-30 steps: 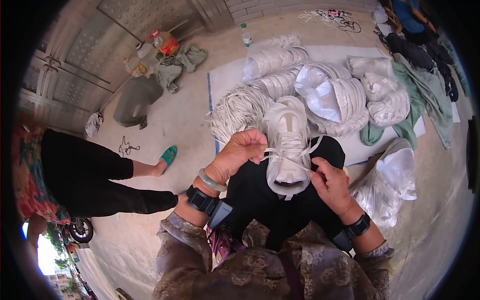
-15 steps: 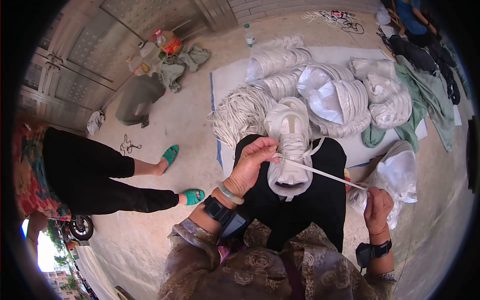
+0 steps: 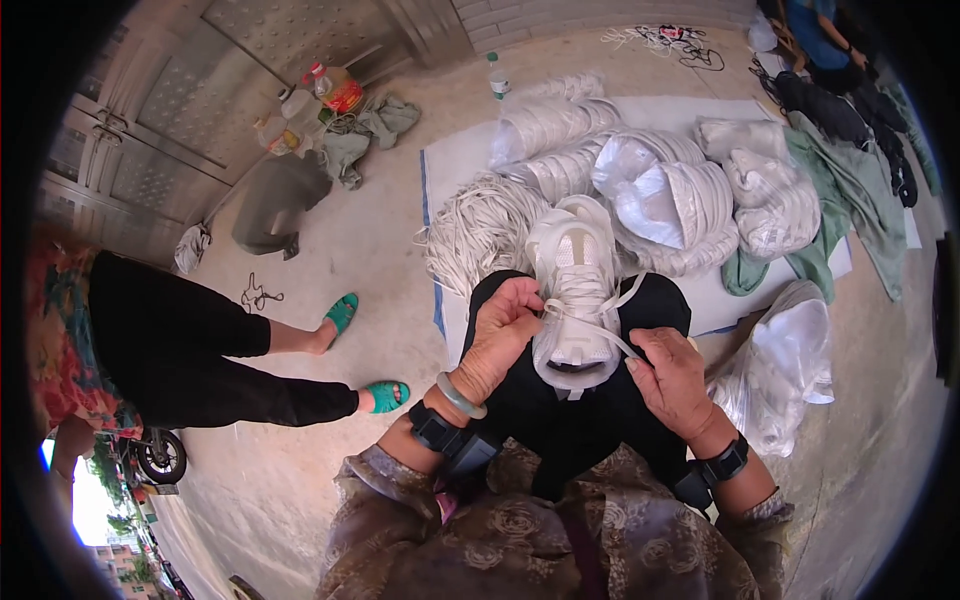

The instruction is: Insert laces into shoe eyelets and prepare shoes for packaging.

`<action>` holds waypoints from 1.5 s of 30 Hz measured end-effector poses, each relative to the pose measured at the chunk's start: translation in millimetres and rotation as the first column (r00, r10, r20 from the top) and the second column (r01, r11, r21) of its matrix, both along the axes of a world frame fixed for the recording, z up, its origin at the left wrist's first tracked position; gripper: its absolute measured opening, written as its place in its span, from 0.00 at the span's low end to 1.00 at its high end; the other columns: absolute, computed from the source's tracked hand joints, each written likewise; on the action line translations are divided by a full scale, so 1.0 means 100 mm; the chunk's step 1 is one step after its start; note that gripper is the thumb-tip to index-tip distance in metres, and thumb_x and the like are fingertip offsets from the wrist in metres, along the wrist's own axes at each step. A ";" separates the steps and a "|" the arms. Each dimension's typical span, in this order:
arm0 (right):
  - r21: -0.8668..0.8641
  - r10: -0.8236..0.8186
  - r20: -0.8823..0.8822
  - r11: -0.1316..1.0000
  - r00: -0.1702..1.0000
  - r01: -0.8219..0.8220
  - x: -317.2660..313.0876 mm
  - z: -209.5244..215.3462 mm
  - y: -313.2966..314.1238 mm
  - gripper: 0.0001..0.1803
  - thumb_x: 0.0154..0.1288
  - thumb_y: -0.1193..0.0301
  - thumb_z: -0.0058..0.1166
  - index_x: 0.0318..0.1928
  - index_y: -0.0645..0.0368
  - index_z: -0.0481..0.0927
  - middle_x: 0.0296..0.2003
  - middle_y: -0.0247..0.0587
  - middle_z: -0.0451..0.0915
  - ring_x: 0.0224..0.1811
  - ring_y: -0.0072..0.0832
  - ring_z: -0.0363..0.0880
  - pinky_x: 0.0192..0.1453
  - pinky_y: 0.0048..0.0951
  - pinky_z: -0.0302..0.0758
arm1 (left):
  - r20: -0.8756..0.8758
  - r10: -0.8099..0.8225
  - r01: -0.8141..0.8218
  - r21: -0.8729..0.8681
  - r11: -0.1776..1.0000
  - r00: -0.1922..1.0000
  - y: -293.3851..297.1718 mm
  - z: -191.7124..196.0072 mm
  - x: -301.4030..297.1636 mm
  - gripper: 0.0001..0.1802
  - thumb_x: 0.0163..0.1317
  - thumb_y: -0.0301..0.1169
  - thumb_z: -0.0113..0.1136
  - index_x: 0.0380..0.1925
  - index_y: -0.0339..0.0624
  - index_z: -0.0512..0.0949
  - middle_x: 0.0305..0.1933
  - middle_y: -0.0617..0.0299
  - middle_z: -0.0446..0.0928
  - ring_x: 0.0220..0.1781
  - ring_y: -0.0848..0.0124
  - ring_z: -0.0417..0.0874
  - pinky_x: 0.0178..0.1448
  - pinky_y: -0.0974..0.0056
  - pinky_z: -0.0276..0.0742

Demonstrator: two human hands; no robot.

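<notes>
I get smooth grey concrete floor (image 3: 250,480) over most of the view, with studded grey metal doors (image 3: 150,160) upper left. A flat white ground sheet with a blue edge (image 3: 455,160) lies ahead of the wearer. At left I see a co-worker in loose black trousers and green slippers (image 3: 180,310), standing on the concrete.

On the sheet I log a pile of coiled white lace bundles in clear plastic (image 3: 690,200), a crumpled sage-green cloth (image 3: 870,220) to its right, and a loose tangled heap of flat white laces (image 3: 480,225) to its left. A shiny clear plastic bag with pale contents (image 3: 785,350) sits on the floor, right of the wearer's lap in black fabric (image 3: 590,430).

The chunky white mesh sneaker (image 3: 575,235) is on that lap, toe away from the wearer, ankle opening toward the body, between both hands.

Left hand (image 3: 500,325): thumb and forefinger together, pinching lace at the sneaker's left edge. Right hand (image 3: 675,375): thumb and forefinger clamped on lace just right of the opening; other fingers curled.

Smaller: a black strapped wrist device (image 3: 440,425) on the left forearm, a pale green smooth bangle (image 3: 460,395) beside it, and the thin flat white lace (image 3: 600,328) stretched slantwise across the sneaker's tongue between the two pinches.
</notes>
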State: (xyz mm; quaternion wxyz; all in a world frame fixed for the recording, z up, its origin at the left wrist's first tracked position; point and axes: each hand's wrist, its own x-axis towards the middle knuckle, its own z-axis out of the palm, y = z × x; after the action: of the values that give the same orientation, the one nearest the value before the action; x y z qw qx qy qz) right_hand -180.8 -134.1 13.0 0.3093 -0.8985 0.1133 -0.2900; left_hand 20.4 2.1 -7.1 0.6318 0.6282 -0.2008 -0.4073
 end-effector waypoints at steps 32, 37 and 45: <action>0.477 -0.041 -0.263 0.863 0.964 0.167 0.07 -0.11 -0.03 0.13 0.59 0.65 0.54 0.27 0.63 0.77 0.16 0.46 0.71 0.16 0.33 0.70 0.23 0.30 0.66 | 0.596 -0.268 -0.052 0.464 0.884 0.757 -0.22 -0.12 0.21 0.18 0.51 0.39 0.55 0.15 0.34 0.74 0.15 0.46 0.70 0.19 0.53 0.74 0.28 0.56 0.70; 0.574 -0.010 -0.261 0.803 0.965 0.163 0.08 -0.13 -0.01 0.08 0.56 0.69 0.56 0.27 0.61 0.76 0.18 0.45 0.74 0.19 0.35 0.74 0.24 0.28 0.68 | 0.032 -0.150 0.130 0.345 0.929 0.988 -0.19 0.02 0.11 0.09 0.55 0.30 0.56 0.20 0.38 0.77 0.13 0.69 0.69 0.11 0.82 0.64 0.14 0.76 0.58; 0.180 0.015 -0.132 0.984 0.991 0.009 0.27 0.04 0.02 0.07 0.48 0.77 0.52 0.31 0.57 0.77 0.25 0.41 0.77 0.27 0.39 0.77 0.29 0.32 0.73 | 0.360 -0.108 -0.036 0.370 0.929 0.927 -0.14 0.00 0.31 0.06 0.53 0.24 0.55 0.20 0.38 0.75 0.15 0.68 0.71 0.14 0.83 0.66 0.16 0.76 0.61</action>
State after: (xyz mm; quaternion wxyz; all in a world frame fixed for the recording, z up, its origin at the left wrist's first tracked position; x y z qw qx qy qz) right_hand -154.2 -131.9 16.6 0.3816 -0.8843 0.1579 -0.2178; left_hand 51.0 -11.9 -7.1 0.4445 0.7978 -0.2489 -0.3223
